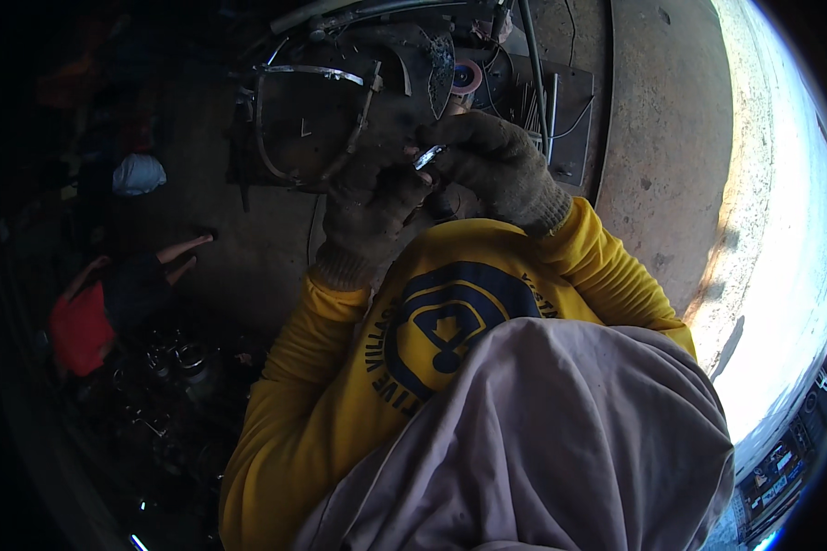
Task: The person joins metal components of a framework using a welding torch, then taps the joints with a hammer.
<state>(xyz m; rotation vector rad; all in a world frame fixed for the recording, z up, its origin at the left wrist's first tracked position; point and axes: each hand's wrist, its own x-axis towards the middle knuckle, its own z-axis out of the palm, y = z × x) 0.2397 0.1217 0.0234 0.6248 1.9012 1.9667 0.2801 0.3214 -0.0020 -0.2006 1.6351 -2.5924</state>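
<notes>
My gloved hands hide most of the small shiny piece [427,157] pinched between them, so I cannot tell what it is. The left of the floor [248,248] is too dark to read.

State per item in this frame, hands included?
Left hand: gloved, fingers closed on the small shiny metal piece.
Right hand: gloved, pinching the same piece from the other side.
Dark metal plate with curved rim: lying flat on the floor.
Grinding disc: lying flat, untouched.
</notes>
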